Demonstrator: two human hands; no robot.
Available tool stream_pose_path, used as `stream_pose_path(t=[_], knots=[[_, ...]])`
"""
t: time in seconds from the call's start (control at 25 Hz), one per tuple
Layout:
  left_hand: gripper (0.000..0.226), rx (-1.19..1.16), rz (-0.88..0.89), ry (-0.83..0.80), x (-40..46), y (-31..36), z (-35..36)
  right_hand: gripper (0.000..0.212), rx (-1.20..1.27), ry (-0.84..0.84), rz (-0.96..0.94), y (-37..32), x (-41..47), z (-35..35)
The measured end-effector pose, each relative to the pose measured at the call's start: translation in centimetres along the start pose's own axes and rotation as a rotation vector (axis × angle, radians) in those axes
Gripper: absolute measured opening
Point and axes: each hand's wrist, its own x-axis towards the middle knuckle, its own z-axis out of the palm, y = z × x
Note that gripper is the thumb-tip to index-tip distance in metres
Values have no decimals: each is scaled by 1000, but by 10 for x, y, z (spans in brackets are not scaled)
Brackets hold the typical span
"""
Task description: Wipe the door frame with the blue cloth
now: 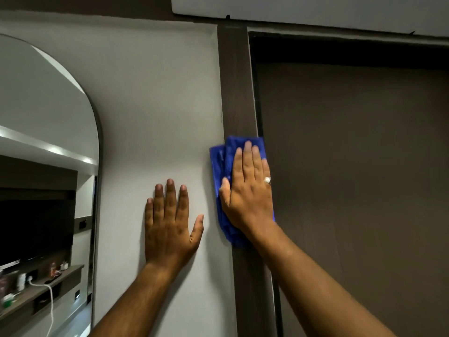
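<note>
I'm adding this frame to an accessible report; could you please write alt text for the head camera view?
A person's right hand presses a folded blue cloth flat against the dark brown vertical door frame, beside a closed brown door. The left hand rests open, fingers spread, on the pale wall, and an arched mirror hangs further left.

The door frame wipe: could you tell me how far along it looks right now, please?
Done: nothing can be confirmed; the dark door frame looks the same above and below the cloth. In hand: the right hand presses the blue cloth flat on the upright, mid-height, while the left hand braces on the white wall. Left: likely the stretch up to the top corner and the part below.
</note>
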Motion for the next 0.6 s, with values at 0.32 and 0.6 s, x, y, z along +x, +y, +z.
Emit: stream_pose_path(t=[0.32, 0.6], knots=[[71, 29, 37, -104, -68, 5, -3, 66, 83, -112, -40, 7, -128, 10], [57, -167, -133, -233, -110, 40, -23, 57, 599, -37, 378, 37, -149, -15]])
